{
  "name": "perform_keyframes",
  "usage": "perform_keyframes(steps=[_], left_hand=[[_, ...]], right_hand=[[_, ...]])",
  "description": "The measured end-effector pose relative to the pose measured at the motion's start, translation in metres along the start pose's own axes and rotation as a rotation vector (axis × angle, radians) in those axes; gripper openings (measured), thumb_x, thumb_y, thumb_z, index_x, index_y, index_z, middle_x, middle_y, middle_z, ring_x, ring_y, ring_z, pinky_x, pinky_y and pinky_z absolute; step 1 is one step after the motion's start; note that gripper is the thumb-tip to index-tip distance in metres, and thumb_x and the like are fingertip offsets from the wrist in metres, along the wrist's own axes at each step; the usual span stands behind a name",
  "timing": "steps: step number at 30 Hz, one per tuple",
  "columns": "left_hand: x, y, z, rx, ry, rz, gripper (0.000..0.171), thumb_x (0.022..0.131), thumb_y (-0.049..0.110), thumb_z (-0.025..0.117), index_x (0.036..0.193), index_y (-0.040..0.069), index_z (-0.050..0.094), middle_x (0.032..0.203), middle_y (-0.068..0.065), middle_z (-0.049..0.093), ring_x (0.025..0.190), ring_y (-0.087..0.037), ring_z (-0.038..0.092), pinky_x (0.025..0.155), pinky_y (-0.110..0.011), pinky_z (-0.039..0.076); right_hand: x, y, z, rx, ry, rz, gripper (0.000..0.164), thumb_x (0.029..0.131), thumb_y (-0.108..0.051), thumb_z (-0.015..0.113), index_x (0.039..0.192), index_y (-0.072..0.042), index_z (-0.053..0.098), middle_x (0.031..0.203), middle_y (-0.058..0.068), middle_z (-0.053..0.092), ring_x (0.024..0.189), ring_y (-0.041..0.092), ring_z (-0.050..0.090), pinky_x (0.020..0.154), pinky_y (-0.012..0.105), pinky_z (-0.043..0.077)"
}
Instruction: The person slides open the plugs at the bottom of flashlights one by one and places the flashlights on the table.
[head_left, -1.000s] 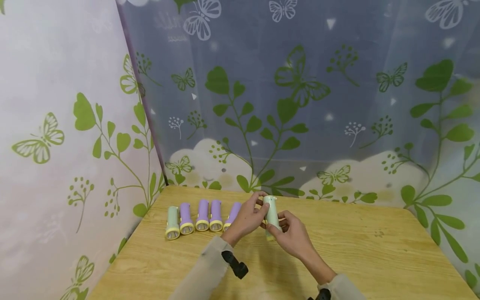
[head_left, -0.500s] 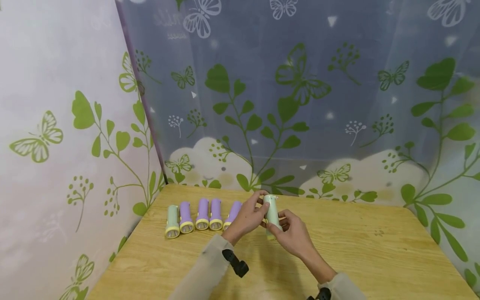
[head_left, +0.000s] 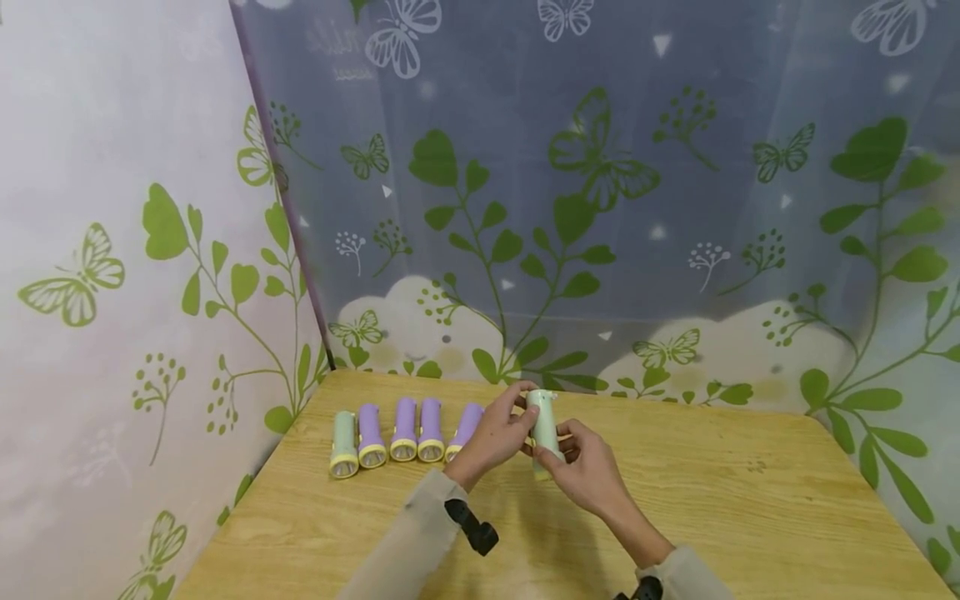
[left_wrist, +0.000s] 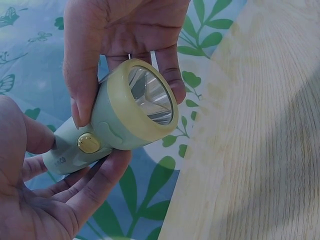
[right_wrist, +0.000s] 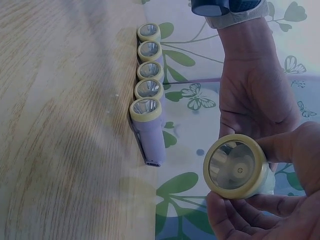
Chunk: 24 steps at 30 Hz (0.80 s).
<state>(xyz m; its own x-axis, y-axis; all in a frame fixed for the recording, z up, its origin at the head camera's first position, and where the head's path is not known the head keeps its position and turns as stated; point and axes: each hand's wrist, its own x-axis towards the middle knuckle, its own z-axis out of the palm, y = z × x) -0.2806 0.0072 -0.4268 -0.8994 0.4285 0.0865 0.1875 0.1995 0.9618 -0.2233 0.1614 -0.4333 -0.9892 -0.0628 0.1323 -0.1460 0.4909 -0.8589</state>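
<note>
A mint-green flashlight (head_left: 544, 423) with a pale yellow head ring is tilted above the table, its lens toward the person. My left hand (head_left: 497, 429) grips it near the tail end. My right hand (head_left: 588, 473) holds the lens end between thumb and fingers. In the left wrist view the yellow switch (left_wrist: 88, 143) faces up between the two hands, and the reflector (left_wrist: 151, 95) shows unlit. Seen from the right wrist, the flashlight's round lens (right_wrist: 235, 167) faces the camera and hides most of the body.
On the table (head_left: 712, 500), left of the hands, another mint flashlight (head_left: 344, 437) and several purple flashlights (head_left: 404, 423) lie in a row, lenses toward the person. My left forearm partly covers the rightmost purple one (head_left: 467, 423). A printed curtain (head_left: 600, 250) hangs behind the table.
</note>
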Motion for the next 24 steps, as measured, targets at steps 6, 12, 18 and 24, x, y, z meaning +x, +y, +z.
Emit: perform_keyframes(steps=[6, 12, 18, 24], left_hand=[[-0.009, 0.017, -0.003, 0.001, -0.017, -0.007, 0.034, 0.097, 0.024, 0.039, 0.131, 0.021, 0.037, 0.114, -0.013, 0.045, 0.078, -0.021, 0.063, 0.057, -0.032, 0.054], [-0.012, 0.023, -0.003, -0.001, -0.028, -0.021, 0.032, 0.097, 0.024, 0.039, 0.129, 0.023, 0.039, 0.114, -0.013, 0.045, 0.078, -0.022, 0.063, 0.059, -0.032, 0.054], [-0.012, 0.022, -0.003, -0.017, -0.036, -0.029, 0.031, 0.097, 0.023, 0.039, 0.128, 0.027, 0.039, 0.115, -0.013, 0.044, 0.078, -0.021, 0.062, 0.059, -0.033, 0.054], [0.0, 0.002, -0.001, -0.011, -0.021, -0.004, 0.03, 0.097, 0.026, 0.039, 0.125, 0.036, 0.041, 0.111, -0.012, 0.045, 0.074, -0.021, 0.061, 0.057, -0.035, 0.054]], right_hand=[[0.0, -0.001, 0.0, -0.002, -0.001, -0.007, 0.023, 0.082, -0.026, 0.066, 0.099, -0.013, 0.058, 0.085, 0.008, 0.065, 0.066, 0.012, 0.061, 0.054, 0.024, 0.049], [-0.001, 0.0, 0.0, -0.01, -0.002, -0.002, 0.022, 0.082, -0.025, 0.066, 0.098, -0.013, 0.058, 0.084, 0.008, 0.065, 0.065, 0.012, 0.06, 0.054, 0.024, 0.049], [-0.001, 0.0, 0.0, -0.019, -0.008, -0.003, 0.02, 0.082, -0.024, 0.065, 0.098, -0.013, 0.058, 0.083, 0.007, 0.065, 0.064, 0.011, 0.06, 0.054, 0.024, 0.049], [-0.001, -0.002, -0.001, -0.022, -0.014, -0.018, 0.02, 0.082, -0.023, 0.065, 0.098, -0.012, 0.058, 0.083, 0.007, 0.065, 0.064, 0.01, 0.06, 0.053, 0.024, 0.048]])
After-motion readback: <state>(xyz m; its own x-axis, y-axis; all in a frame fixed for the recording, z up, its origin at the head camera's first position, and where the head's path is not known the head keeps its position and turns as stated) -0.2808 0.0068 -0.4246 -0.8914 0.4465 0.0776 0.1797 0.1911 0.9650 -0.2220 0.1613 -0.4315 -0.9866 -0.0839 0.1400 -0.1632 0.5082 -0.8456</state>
